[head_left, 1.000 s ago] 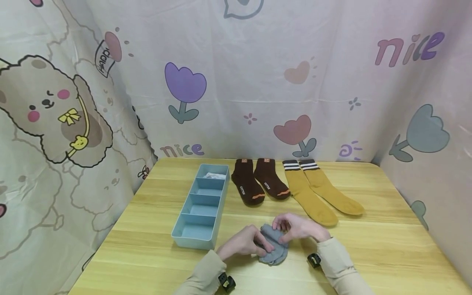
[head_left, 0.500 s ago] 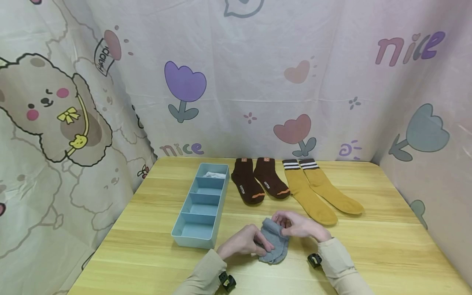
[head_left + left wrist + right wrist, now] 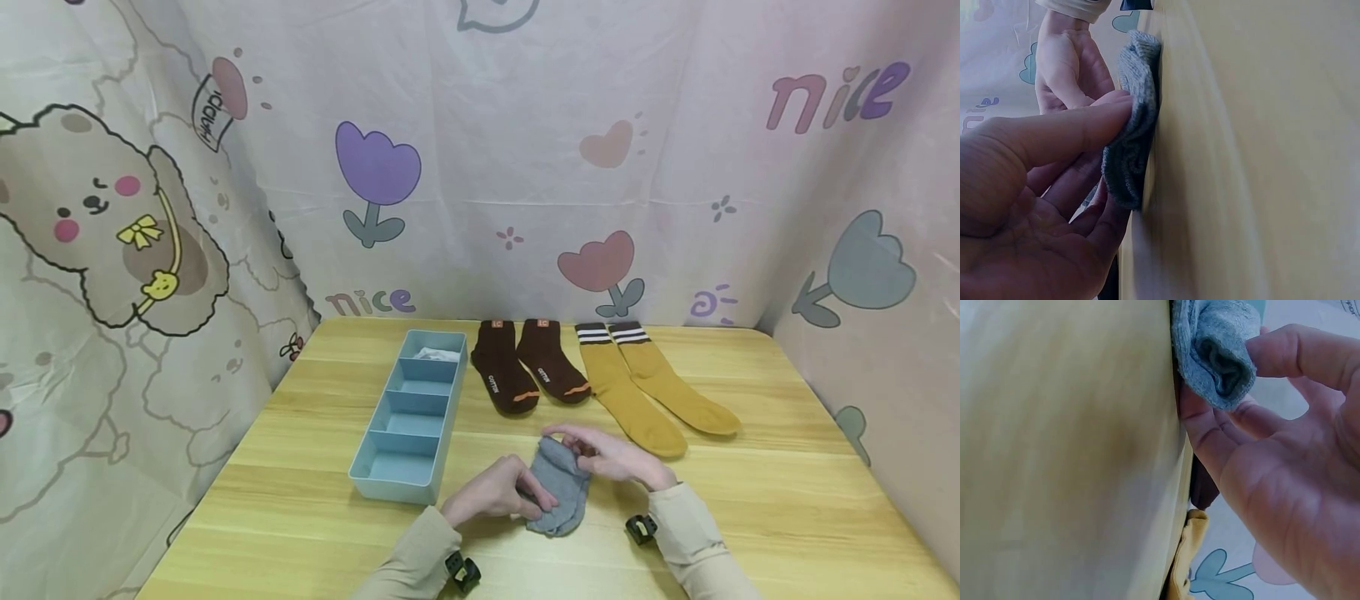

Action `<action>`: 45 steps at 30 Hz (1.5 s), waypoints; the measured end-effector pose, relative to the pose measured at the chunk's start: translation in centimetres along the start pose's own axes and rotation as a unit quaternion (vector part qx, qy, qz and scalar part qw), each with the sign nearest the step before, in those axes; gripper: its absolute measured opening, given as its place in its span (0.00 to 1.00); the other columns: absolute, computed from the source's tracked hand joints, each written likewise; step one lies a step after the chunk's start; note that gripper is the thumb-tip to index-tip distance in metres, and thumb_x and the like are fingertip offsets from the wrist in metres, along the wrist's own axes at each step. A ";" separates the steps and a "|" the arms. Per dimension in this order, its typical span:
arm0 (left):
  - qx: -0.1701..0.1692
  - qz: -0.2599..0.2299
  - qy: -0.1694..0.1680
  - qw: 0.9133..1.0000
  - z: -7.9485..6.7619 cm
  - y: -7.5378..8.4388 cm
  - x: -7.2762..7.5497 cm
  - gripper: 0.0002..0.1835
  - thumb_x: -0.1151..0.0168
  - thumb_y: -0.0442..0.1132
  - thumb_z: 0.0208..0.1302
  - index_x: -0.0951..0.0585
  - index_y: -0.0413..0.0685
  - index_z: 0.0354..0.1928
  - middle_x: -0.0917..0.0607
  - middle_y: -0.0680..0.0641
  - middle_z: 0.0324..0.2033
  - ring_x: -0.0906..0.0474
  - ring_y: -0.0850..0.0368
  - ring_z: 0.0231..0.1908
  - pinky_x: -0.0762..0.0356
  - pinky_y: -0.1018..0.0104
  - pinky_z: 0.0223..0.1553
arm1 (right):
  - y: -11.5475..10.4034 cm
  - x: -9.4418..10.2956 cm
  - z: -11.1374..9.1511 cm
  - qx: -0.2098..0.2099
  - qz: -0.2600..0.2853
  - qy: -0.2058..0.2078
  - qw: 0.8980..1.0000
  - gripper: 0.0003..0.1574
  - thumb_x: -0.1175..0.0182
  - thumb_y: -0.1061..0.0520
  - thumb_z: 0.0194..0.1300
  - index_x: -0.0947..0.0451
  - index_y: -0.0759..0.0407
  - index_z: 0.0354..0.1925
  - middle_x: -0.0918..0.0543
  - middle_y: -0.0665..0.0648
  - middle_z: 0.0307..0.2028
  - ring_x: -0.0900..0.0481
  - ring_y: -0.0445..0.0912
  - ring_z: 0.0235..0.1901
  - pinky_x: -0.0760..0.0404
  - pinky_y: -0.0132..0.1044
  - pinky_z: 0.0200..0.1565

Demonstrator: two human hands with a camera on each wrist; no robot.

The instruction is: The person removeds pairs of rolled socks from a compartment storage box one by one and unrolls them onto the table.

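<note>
A folded pair of grey socks [image 3: 558,483] lies on the table in front of me in the head view. My left hand [image 3: 497,490] holds its near left side, thumb pressed on top in the left wrist view, fingers at the lower edge. At the far right corner, my right hand [image 3: 606,454] has thumb and fingers around the fabric. The right wrist view shows the rolled end of the grey socks [image 3: 1216,353] with an opening in it, between thumb and fingers.
Left of the hands stands a light blue box [image 3: 444,442] with several compartments, white cloth [image 3: 437,355] in the farthest. Behind lie two brown socks [image 3: 501,367] and two mustard socks [image 3: 633,408] with striped cuffs. A printed curtain [image 3: 465,167] borders the wooden table [image 3: 300,467].
The far end of the grey socks has been drawn outward, so they lie longer and flatter. My right hand has shifted slightly away and its index finger has straightened. The left hand stays put.
</note>
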State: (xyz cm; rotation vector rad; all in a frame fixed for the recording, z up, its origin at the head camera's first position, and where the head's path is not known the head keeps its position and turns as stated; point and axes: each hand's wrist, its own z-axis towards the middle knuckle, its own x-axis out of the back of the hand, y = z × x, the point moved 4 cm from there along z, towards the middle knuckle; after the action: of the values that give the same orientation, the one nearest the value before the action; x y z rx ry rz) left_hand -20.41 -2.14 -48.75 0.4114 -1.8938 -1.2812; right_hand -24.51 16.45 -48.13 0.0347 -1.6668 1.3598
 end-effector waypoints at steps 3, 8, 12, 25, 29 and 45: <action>0.000 0.006 0.000 1.000 0.0 0.0 0.0 0.07 0.27 0.21 0.50 0.10 0.37 0.29 0.08 0.44 0.37 0.11 0.59 0.41 0.18 0.77 0.43 | -0.1 0.0 0.0 0.001 -0.003 -0.008 1.000 0.39 0.48 0.72 0.62 0.38 0.65 0.71 0.20 0.66 0.57 0.21 0.51 0.51 0.19 0.38 0.52; 0.002 0.013 -0.003 1.000 0.0 -0.1 0.0 0.07 0.27 0.21 0.50 0.10 0.38 0.30 0.08 0.45 0.36 0.11 0.62 0.40 0.19 0.79 0.43 | 0.0 0.0 0.2 -0.006 0.003 -0.018 1.000 0.40 0.48 0.73 0.57 0.34 0.65 0.70 0.21 0.65 0.55 0.23 0.45 0.48 0.21 0.34 0.51; 0.003 0.012 -0.005 1.000 0.1 -0.2 0.0 0.07 0.27 0.21 0.50 0.10 0.38 0.30 0.08 0.45 0.36 0.11 0.62 0.40 0.19 0.79 0.42 | 0.1 0.0 0.5 -0.020 0.008 -0.019 1.000 0.38 0.46 0.73 0.54 0.30 0.61 0.65 0.22 0.58 0.43 0.29 0.38 0.39 0.26 0.30 0.42; 0.008 0.011 -0.006 1.000 -0.1 -0.2 -0.1 0.07 0.28 0.20 0.50 0.10 0.37 0.29 0.08 0.44 0.35 0.11 0.61 0.39 0.19 0.79 0.43 | 0.6 0.1 1.0 -0.063 0.027 -0.004 0.998 0.15 0.42 0.59 0.68 0.23 0.62 0.52 0.18 0.56 0.39 0.27 0.36 0.38 0.26 0.28 0.40; 0.008 0.009 -0.007 1.000 -0.1 -0.2 -0.1 0.07 0.28 0.20 0.50 0.10 0.37 0.29 0.08 0.44 0.35 0.11 0.61 0.41 0.19 0.79 0.43 | 0.2 0.1 1.0 -0.055 0.008 -0.007 0.998 0.23 0.29 0.57 0.59 0.26 0.61 0.50 0.22 0.54 0.32 0.28 0.37 0.33 0.26 0.28 0.35; 0.008 0.005 -0.012 1.000 0.0 -0.2 0.0 0.07 0.29 0.20 0.51 0.10 0.37 0.29 0.08 0.43 0.36 0.10 0.58 0.40 0.20 0.80 0.40 | 0.3 0.3 0.8 -0.004 -0.040 0.031 0.999 0.33 0.39 0.69 0.55 0.27 0.66 0.61 0.19 0.63 0.46 0.25 0.40 0.41 0.23 0.31 0.42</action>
State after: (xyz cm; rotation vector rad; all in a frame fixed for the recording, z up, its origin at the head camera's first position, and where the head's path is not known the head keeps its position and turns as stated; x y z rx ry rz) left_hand -20.39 -2.25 -48.95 0.3953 -1.9251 -1.2720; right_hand -25.31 16.09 -48.11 0.0525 -1.6018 1.2825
